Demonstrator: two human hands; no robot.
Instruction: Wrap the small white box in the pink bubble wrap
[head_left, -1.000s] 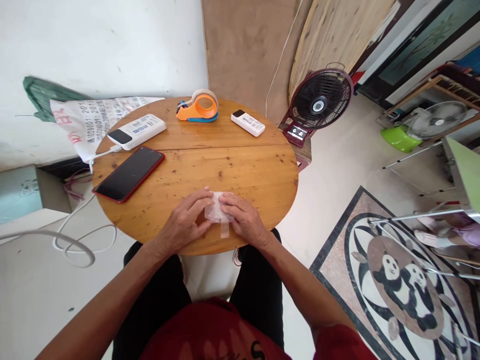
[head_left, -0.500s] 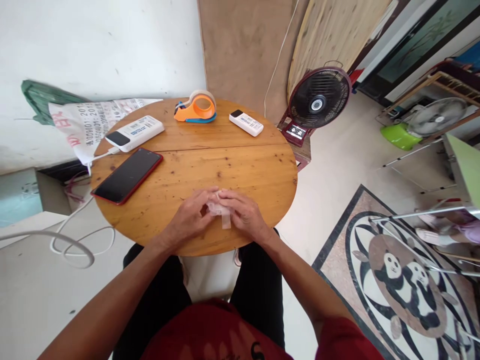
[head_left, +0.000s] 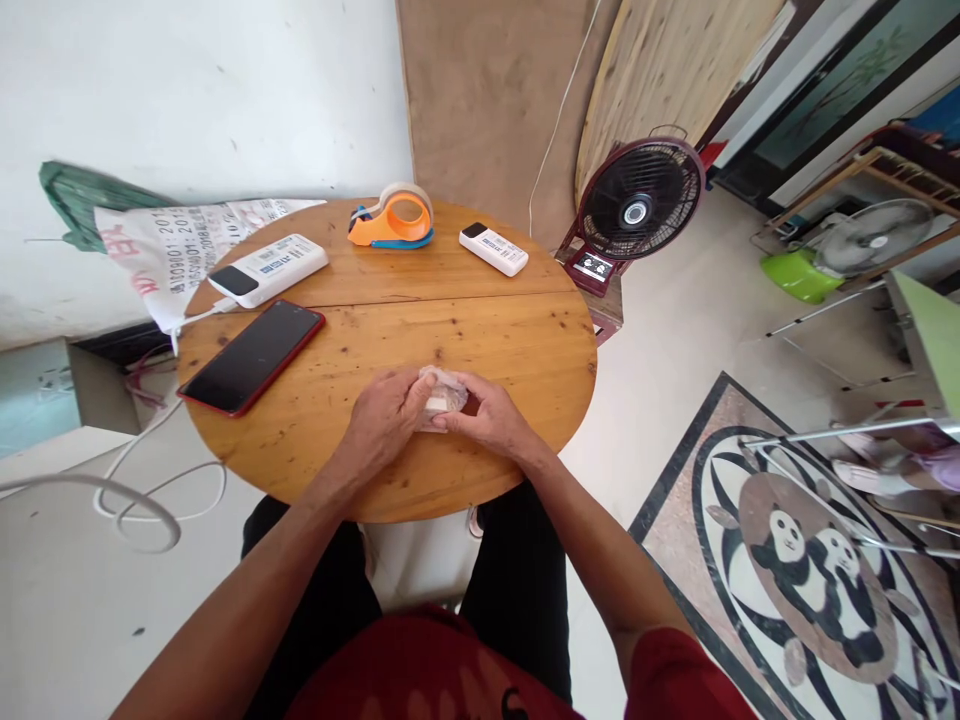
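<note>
round wooden table (head_left: pixel 517 340) sits centre frame, pale floor (head_left: pixel 675 330) all around it. white wall (head_left: pixel 195 90) at eleven o'clock, brown board (head_left: pixel 480 90) at twelve, a round wooden panel (head_left: pixel 667 60) leaning at one. dark standing fan (head_left: pixel 637 205) just beside the table at two. panda-patterned floor inlay (head_left: pixel 810 560) down at four, daylight bright throughout.
</note>
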